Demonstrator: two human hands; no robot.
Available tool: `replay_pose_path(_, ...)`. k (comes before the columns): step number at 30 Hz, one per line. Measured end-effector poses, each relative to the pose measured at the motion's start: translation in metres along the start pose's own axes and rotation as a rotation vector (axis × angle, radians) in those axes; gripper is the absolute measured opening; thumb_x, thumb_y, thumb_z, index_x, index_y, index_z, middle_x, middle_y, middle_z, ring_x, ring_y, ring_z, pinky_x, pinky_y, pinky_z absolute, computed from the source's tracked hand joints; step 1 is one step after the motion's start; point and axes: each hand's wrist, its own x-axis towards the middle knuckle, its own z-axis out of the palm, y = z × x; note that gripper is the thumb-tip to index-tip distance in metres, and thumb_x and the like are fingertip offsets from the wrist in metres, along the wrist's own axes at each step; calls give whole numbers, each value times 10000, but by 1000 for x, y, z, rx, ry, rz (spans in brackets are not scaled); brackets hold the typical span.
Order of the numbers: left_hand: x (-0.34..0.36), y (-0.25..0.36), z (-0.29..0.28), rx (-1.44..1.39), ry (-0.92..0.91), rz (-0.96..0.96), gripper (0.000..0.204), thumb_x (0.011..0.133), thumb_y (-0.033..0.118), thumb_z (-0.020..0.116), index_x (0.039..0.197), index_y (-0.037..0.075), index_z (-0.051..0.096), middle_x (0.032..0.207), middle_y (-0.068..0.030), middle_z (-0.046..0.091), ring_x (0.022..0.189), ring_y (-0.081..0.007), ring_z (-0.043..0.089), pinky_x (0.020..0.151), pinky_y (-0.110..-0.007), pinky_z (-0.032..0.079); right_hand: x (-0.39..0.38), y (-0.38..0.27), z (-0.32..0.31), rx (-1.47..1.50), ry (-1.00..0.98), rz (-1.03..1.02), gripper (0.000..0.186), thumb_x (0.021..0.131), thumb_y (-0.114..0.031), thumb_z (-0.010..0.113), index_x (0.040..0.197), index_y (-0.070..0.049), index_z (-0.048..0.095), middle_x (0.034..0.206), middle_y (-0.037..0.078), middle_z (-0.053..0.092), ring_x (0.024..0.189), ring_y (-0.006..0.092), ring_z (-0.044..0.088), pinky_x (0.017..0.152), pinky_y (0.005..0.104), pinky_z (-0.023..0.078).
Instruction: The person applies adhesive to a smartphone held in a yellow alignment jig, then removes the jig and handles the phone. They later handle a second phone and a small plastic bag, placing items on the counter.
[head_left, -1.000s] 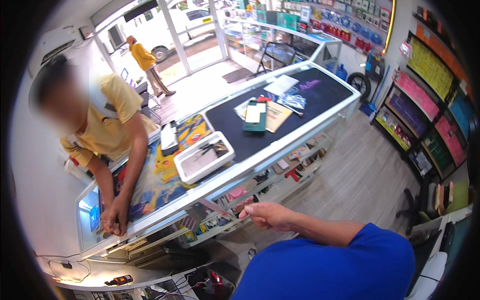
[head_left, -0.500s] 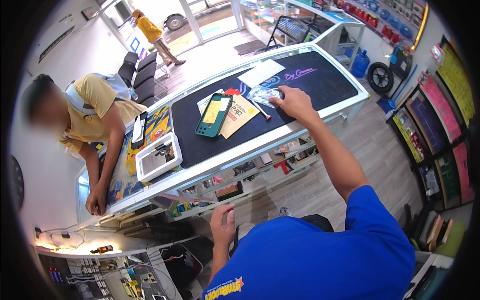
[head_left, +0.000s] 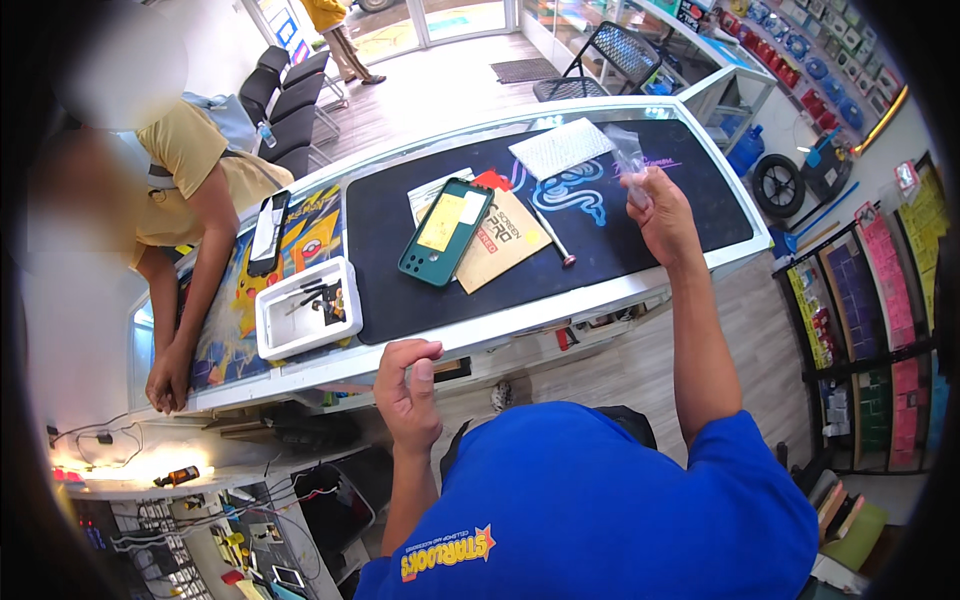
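My right hand (head_left: pixel 662 218) is closed on a crumpled clear plastic bag (head_left: pixel 627 152), held up over the right part of a black mat (head_left: pixel 640 235). My left hand (head_left: pixel 408 395), its fingers loosely curled and the thumb up, hovers just off the counter's near edge with nothing visible in it. On the mat, a teal phone case (head_left: pixel 418 262) with a yellow label rests partly on a tan cardboard envelope (head_left: pixel 505 240). Beside the envelope lies a slim screwdriver-like tool (head_left: pixel 553 240). A whitish bubble-wrap sheet (head_left: pixel 562 148) lies farther back.
A white tray (head_left: pixel 268 325) of small tools and parts stands left of the mat, with a dark phone (head_left: pixel 268 238) behind it. Another person's forearms (head_left: pixel 205 290) lean on the counter's left end. A folding chair (head_left: pixel 615 60) stands beyond the counter.
My right hand has lifted the plastic bag off the mat and moved it right. My left hand has risen toward the counter edge. The view has shifted.
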Motion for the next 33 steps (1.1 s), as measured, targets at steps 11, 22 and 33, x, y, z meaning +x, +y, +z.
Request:
replay_pose_path(11,54,-5,6,81,-194,106,161,965,123,607,1031,7,697,997,-133,687,916,-228,645,845,-337,499,5,-15,8,-78,-115,243,506,980,-182,666,1417,12,501,943,7,600,626,-4,374,525,154,294)
replay_pose_path(22,59,22,37,-299,268,-321,221,1020,223,643,1074,9,655,918,-1,641,832,-56,553,766,-220,463,4,-7,156,-668,-1006,207,237,914,-258,772,873,-36,698,718,-50,574,657,25,469,589,229,371)
replay_pose_path(33,36,48,-59,288,948,-161,398,1072,326,516,1305,12,592,1133,-57,615,988,-127,573,926,-296,430,53,95,329,-957,-1240,-200,445,925,-460,662,937,-25,755,703,118,683,618,196,622,605,396,500)
